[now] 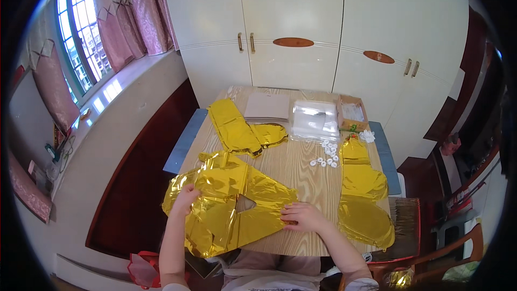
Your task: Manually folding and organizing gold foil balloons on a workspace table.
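A large flat gold foil balloon with a small triangular hole lies spread over the near left of the table, wrinkled and shiny. My left hand grips its left part, fingers closed on the foil. At the balloon's right corner, my right hand has its fingers curled over the foil and pressed together. Farther back lies a second gold foil balloon, folded and bent. Another gold foil balloon, also flat, stretches along the table's right edge.
Toward the back of the wood-grain table are a stack of light cardboard sheets, clear plastic bags and a small box. Several white rings lie scattered near the bags. White cabinets stand behind; a wooden chair is at right.
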Tool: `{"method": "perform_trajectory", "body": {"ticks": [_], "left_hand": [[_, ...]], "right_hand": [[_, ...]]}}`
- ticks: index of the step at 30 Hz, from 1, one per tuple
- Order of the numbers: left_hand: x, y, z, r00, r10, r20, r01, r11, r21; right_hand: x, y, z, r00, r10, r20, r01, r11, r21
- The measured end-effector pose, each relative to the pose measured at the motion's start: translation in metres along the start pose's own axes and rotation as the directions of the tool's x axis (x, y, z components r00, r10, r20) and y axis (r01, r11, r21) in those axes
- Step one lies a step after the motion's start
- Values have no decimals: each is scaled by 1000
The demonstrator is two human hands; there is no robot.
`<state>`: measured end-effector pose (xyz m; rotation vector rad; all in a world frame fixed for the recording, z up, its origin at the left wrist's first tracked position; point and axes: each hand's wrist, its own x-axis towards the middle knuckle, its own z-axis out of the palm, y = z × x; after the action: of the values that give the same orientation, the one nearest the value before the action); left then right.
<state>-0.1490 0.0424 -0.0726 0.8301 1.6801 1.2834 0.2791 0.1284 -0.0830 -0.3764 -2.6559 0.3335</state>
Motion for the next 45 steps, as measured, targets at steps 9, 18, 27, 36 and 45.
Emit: {"method": "perform_trajectory", "body": {"ticks": [9, 18, 27, 36, 45], "left_hand": [[-14, 27, -10, 993, -110, 42, 117, 904, -411], [16, -1, -73, 982, -75, -176, -3, 914, -406], [16, -44, -113, 844, 37, -535, -143, 977, -158], [-7, -35, -87, 515, 746, -421, 24, 479, 878], [-123, 23, 144, 617, 601, 509, -775, 351, 526]], "right_hand": [[-2, -1, -2, 999, -24, 42, 25, 999, -33], [2, -4, -4, 989, -125, 79, 133, 986, -102], [0, -6, -4, 979, -194, 54, 201, 965, -171], [1, -5, -7, 977, -213, 19, 213, 969, -122], [4, -6, -16, 980, -165, 114, 177, 978, -111]]}}
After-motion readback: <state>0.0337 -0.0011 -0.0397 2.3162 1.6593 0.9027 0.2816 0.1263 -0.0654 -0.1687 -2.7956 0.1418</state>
